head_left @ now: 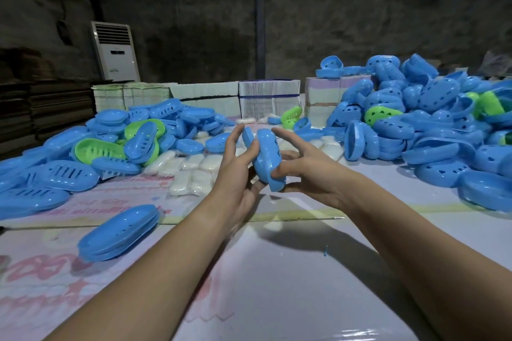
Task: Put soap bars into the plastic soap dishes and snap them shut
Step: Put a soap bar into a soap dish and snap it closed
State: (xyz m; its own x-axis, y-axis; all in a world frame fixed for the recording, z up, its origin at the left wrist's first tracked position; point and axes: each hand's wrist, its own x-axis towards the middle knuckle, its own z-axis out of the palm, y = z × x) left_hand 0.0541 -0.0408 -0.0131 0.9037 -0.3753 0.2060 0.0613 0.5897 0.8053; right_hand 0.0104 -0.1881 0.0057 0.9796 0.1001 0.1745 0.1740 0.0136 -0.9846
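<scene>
Both hands are up over the worktop (277, 271) on one blue soap dish (267, 159), held on edge: the left hand (235, 174) cups it from the left with thumb and fingers curled around the lid side, and the right hand (307, 171) pinches the other half, fingertips wrapped over its rim. Can't tell if there's a soap bar inside or if it's fully snapped. A closed dish (119, 232) lies near left, soap bars (191, 171) sit behind the hands, and heaps of blue and green lids (91, 152) and bases (429, 124) sit left and right.
</scene>
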